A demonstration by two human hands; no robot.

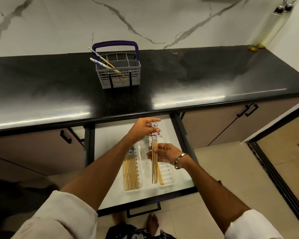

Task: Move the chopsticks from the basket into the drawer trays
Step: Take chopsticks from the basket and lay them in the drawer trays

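Observation:
Both hands hold one small bundle of wooden chopsticks [154,167] with blue-patterned tops above the open drawer [110,135]. My left hand [142,129] pinches the patterned tops. My right hand [164,153] grips the bundle at its middle. The bundle hangs over the right white tray [167,175], which holds a chopstick or two. The left tray [139,163] holds several chopsticks side by side. On the black counter stands the grey basket [118,76] with a purple handle, where a few chopsticks [102,62] lean to the left.
The black countertop [214,80] runs the width of the view, with two tall glass bottles [269,26] at its far right corner. Closed cabinet doors flank the drawer. My bare feet [152,223] stand on the tiled floor below the drawer front.

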